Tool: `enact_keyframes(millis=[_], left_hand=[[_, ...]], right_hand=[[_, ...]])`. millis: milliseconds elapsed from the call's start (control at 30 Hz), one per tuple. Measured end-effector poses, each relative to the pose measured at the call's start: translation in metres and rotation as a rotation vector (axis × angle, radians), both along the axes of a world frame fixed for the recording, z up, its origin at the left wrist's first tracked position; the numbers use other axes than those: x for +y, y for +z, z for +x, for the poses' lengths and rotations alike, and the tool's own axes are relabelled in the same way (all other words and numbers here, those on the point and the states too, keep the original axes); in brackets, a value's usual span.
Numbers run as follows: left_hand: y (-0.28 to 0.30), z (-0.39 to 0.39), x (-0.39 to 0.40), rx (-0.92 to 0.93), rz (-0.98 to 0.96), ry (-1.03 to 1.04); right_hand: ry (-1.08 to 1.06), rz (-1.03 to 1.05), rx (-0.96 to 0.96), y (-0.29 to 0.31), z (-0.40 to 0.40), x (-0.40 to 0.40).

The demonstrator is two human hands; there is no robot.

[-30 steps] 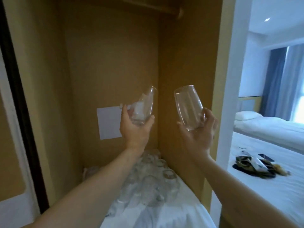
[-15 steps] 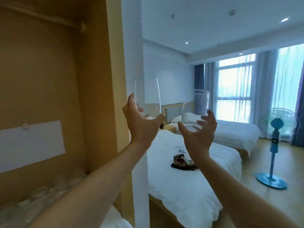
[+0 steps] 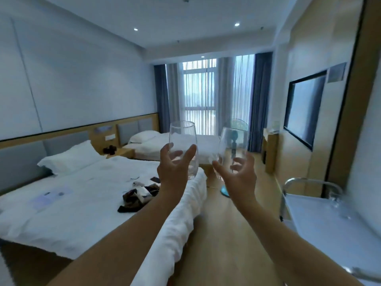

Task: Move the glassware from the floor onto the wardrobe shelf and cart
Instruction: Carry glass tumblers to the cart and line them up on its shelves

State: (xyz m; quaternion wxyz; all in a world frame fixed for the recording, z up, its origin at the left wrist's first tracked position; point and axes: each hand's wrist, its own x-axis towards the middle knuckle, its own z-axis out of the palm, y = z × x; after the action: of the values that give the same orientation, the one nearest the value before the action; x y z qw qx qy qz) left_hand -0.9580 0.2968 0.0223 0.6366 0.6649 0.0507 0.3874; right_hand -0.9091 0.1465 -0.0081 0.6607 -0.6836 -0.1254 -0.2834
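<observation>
Holding one clear stemless tumbler (image 3: 183, 148) upright, the left hand (image 3: 175, 172) had fingers and thumb curled round its lower half. The right hand (image 3: 240, 176) cupped a second clear tumbler (image 3: 232, 150), tilted slightly, from below. Both glasses were raised at arm's length over the floor between the white bed (image 3: 72, 203) and the steel-framed cart (image 3: 305, 205). The cart lay low to the right, nearer the right hand. A blurred glass object (image 3: 336, 200) apparently already stood on its top.

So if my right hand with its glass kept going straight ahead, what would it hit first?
Probably the standing fan, seen through the right hand's glass; open floor lies before it, though depth is unclear.
</observation>
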Motion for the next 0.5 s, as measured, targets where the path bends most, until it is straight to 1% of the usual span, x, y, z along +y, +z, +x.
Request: enact_keyframes(millis=[267, 500], left_hand=[[-0.048, 0.133, -0.06, 0.141, 0.045, -0.244], [-0.079, 0.27, -0.069, 0.228, 0.021, -0.43]], right_hand=[[-0.2, -0.08, 0.127, -0.051, 0.097, -0.067], [-0.337, -0.097, 0.21, -0.077, 0.212, -0.082]])
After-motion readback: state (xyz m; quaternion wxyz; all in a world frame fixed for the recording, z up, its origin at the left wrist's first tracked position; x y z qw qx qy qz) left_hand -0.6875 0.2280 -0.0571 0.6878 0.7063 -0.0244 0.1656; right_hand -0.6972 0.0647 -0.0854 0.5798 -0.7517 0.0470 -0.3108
